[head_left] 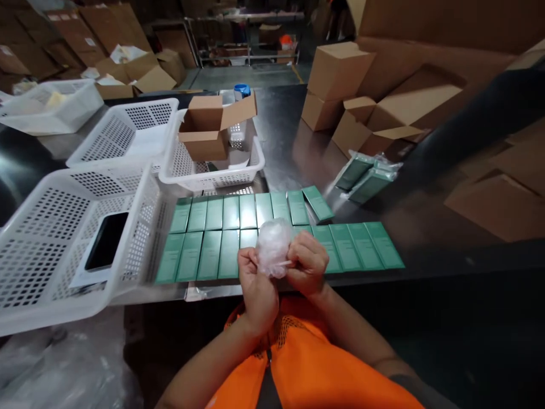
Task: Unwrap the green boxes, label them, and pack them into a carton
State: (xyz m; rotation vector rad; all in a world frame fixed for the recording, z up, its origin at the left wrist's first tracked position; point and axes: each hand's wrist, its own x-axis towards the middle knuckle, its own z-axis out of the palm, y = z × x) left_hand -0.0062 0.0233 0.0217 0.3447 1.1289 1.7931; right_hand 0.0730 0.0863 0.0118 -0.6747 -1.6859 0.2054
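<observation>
Both hands are raised close to my chest, over the front edge of a dark table. Between them is a crumpled wad of clear plastic wrap. My left hand grips its lower left side, and my right hand pinches its right side. Just beyond the hands, two rows of flat green boxes lie side by side on the table. Some boxes are hidden behind the wad and my hands.
A white perforated basket at the left holds a black phone. Two more white baskets stand behind, one holding an open cardboard box. A wrapped bundle of green boxes and cardboard cartons lie at the right.
</observation>
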